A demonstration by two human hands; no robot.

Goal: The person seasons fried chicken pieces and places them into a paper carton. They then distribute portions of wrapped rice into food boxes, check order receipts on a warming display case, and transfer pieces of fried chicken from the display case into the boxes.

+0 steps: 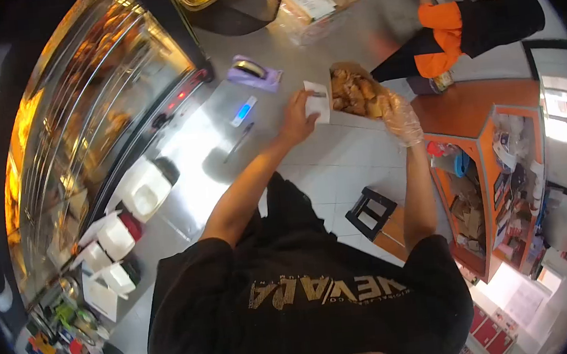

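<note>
A: Surface and room?

B: One grey counter, glossy, with a strong patch of reflected light. On it: one purple tape dispenser; one small device with a blue-lit display; one pen; several open white boxes, in a row towards the near end.

A: Surroundings?

B: Left, one glass display case, lit yellow-orange within. Far end, one tray of yellow food. Right, one orange-edged shelf unit, mixed stock. Below, a pale tiled floor with one black stool. Far right, one co-worker, black and orange clothing, one hand at a phone-like item.

A: Principal item?

B: One open food box, filled with brown cooked pieces. Located between the two hands, in front of the wearer; clearance above the counter cannot be told.

A: Grip, left?

B: Left hand, bare: narrow, thumb and fingers pinching the box's white flap, left of the food.

A: Right?

B: Right hand, clear plastic glove: against the box's near right corner, touching the contents' edge. How far it closes, and whether on card or food, cannot be told.
</note>
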